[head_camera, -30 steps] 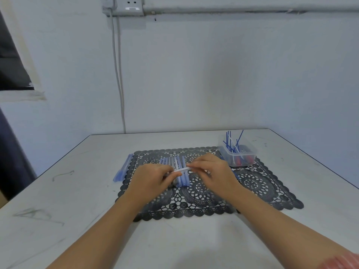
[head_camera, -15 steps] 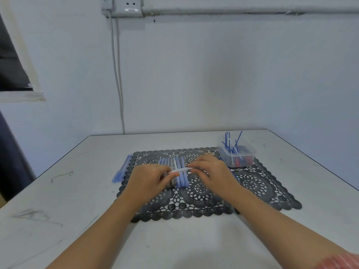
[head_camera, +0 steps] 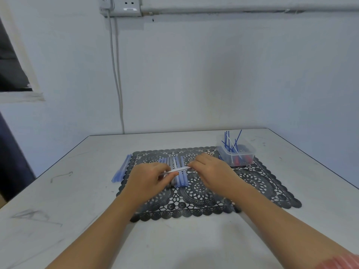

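A mat is spread on the worktop. A row of pens is laid on it just beneath the fingers, between which a single pen is held. A box with refills stood in it is placed behind and right of them. Loose pens are laid to the left, beside the mat.

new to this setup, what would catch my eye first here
Two hands meet over a black lace mat: the left hand and the right hand hold one pale pen between them, above a row of blue pens. At the mat's far right corner stands a clear tub of thin blue sticks.
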Available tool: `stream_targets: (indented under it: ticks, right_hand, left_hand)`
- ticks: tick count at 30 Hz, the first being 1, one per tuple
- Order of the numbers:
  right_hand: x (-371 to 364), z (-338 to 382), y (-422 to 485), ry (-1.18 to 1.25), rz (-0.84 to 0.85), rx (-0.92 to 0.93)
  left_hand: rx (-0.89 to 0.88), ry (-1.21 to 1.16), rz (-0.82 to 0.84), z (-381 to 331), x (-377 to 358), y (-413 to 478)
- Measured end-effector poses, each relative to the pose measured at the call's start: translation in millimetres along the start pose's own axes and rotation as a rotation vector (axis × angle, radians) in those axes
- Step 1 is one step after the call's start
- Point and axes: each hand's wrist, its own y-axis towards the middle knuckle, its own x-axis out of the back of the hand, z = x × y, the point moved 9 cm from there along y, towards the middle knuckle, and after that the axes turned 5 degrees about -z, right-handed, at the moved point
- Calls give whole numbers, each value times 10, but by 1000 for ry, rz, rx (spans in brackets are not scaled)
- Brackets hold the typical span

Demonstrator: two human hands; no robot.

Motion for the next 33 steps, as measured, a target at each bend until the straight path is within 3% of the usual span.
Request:
stream_targets:
  ticks: [21, 28, 33]
  right_hand:
    - [60, -61, -18, 154, 12, 3]
    - [-52, -323, -52, 358, 82, -338]
    - [-73, -424, -91, 429, 117, -411]
  left_hand:
    - [-19, -111, 53, -30, -11, -17]
    - [55, -68, 22, 57, 17, -15]
    - [143, -11, 32, 157, 39, -27]
